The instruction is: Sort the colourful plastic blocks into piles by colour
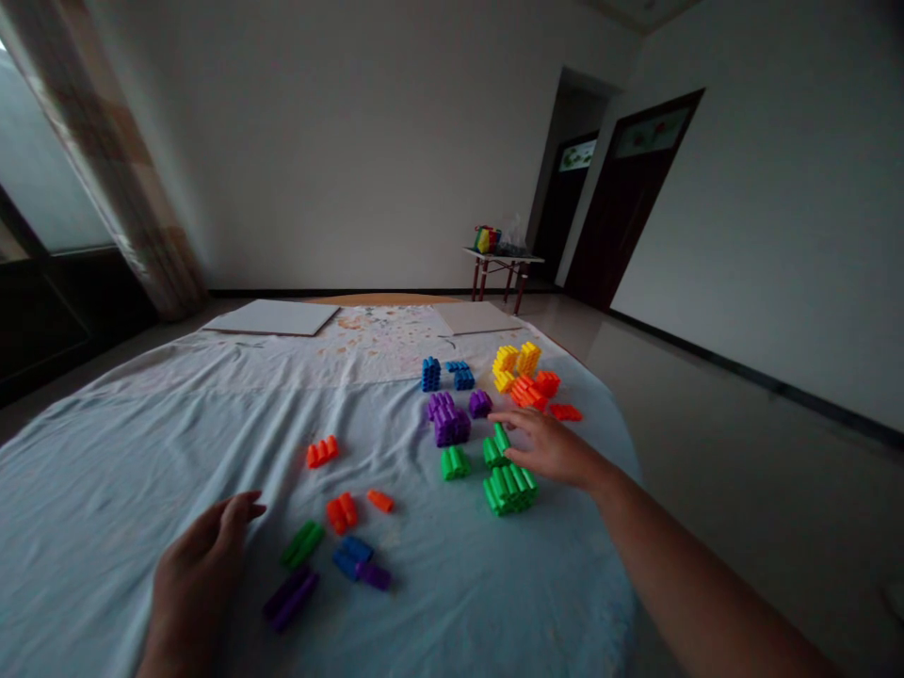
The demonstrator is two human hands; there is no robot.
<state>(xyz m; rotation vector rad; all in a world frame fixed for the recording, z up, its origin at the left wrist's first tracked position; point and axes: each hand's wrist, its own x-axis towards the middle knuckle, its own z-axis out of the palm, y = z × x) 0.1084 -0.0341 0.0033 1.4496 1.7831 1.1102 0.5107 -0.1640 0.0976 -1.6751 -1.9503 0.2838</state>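
Observation:
My right hand (547, 447) reaches over the right side of the table with its fingers apart and nothing visible in them. Just below its fingertips are green tube-shaped plastic blocks (509, 488), some joined side by side. A purple block (480, 404) lies just beyond the fingers, near a larger purple cluster (449, 421). At the lower left, my left hand (204, 560) rests by the cloth, empty, its fingers stretched forward. Nearest to it are a green pair (302, 543) and a purple pair (290, 597). Blue blocks (351, 556) touch or overlap a purple one (374, 575).
Orange blocks (323, 451) lie left of centre. Farther right are blue (430, 374), yellow (527, 359) and orange-red (529, 392) groups. Two flat boards (275, 317) lie at the far edge of the cloth-covered table (176, 424). Behind stands a small table (505, 254) with bags.

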